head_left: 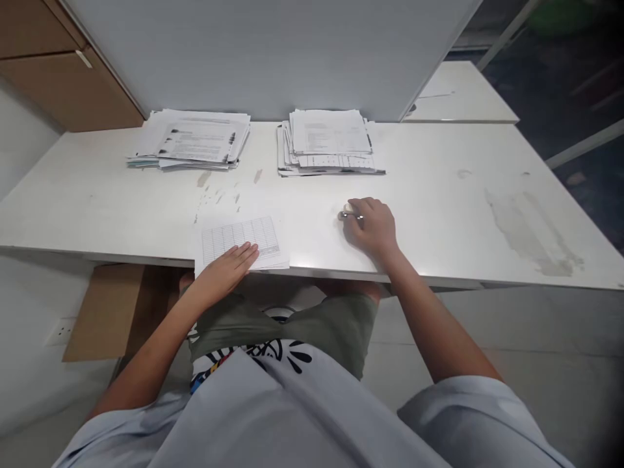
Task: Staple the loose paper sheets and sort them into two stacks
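My left hand (228, 265) lies flat, fingers stretched out, on a small stack of sheets with a printed grid (241, 242) at the near edge of the white table (439, 214). My right hand (373, 224) rests on the table to the right of the sheets, its fingers curled round a small metallic object (350, 213) that may be a stapler; most of it is hidden by the fingers.
Two piles of printed papers lie at the back of the table, one at the left (192, 140) and one at the centre (329, 143), against a grey partition (273, 52). A brown cabinet (63, 71) stands at far left. A stained patch (529, 237) marks the table's right side.
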Tool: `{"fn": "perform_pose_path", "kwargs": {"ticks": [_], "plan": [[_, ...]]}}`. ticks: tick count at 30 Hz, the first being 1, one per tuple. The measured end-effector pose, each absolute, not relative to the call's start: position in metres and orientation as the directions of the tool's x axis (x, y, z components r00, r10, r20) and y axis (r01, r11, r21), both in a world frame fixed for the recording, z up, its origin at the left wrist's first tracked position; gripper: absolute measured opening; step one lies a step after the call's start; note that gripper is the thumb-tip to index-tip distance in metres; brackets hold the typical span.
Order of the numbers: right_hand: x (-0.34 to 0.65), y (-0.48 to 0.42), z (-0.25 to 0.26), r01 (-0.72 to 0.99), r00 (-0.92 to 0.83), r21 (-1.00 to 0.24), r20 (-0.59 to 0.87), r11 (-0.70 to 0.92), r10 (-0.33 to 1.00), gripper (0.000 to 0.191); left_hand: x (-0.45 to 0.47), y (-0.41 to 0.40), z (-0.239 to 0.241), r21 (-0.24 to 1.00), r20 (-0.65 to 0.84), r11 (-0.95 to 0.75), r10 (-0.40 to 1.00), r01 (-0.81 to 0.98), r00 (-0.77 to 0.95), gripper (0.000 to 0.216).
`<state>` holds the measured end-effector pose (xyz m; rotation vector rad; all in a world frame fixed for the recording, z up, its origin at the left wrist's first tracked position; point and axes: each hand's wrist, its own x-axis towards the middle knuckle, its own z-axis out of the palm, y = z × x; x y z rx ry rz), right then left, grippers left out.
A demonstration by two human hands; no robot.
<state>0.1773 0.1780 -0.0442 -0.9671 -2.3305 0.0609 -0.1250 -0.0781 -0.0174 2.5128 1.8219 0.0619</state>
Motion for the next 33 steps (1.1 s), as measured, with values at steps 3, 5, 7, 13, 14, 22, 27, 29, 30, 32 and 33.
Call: {"fn": "perform_pose_path", "kwargs": {"ticks": [3,5,7,13,14,22,27,29,30,32,33], "plan": [[0.176,0.176,-0.045,0.638,-0.542,-0.237,0.538,0.733,0.646,0.029,-0.133,-0.080,-0.016,0.085,0.075,-0.360,0.932,0.929,0.355,0.051],[0.174,0.173,-0.046,0.644,-0.517,-0.245,0.559,0.725,0.648,0.029,-0.135,-0.080,-0.018,0.105,0.125,-0.388,0.919,0.916,0.375,0.049],[0.171,0.164,-0.046,0.651,-0.485,-0.271,0.570,0.709,0.663,0.029,-0.133,-0.077,-0.021,0.112,0.184,-0.414,0.902,0.903,0.391,0.047],[0.148,0.111,-0.041,0.528,-0.559,-0.350,0.544,0.774,0.627,0.027,-0.115,-0.059,-0.022,0.044,0.169,-0.407,0.903,0.912,0.395,0.054],[0.144,0.104,-0.040,0.510,-0.568,-0.358,0.542,0.782,0.619,0.028,-0.111,-0.055,-0.021,0.034,0.147,-0.386,0.914,0.922,0.377,0.058],[0.132,0.093,-0.040,0.451,-0.583,-0.459,0.498,0.765,0.642,0.032,-0.097,-0.042,-0.013,0.069,0.097,-0.470,0.881,0.880,0.463,0.065],[0.132,0.093,-0.037,0.467,-0.497,-0.504,0.530,0.727,0.687,0.028,-0.114,-0.038,-0.006,0.039,0.219,-0.484,0.858,0.874,0.465,0.060],[0.130,0.093,-0.036,0.488,-0.454,-0.525,0.531,0.698,0.716,0.025,-0.126,-0.034,-0.006,-0.044,0.266,-0.488,0.835,0.872,0.481,0.055],[0.129,0.093,-0.035,0.490,-0.445,-0.534,0.526,0.689,0.725,0.023,-0.132,-0.031,-0.007,-0.087,0.293,-0.491,0.819,0.867,0.493,0.052],[0.128,0.094,-0.034,0.489,-0.445,-0.545,0.516,0.681,0.732,0.022,-0.142,-0.028,-0.009,-0.170,0.339,-0.502,0.778,0.848,0.528,0.050],[0.128,0.094,-0.034,0.488,-0.448,-0.546,0.513,0.681,0.733,0.023,-0.145,-0.027,-0.009,-0.211,0.355,-0.509,0.756,0.835,0.550,0.049]]}}
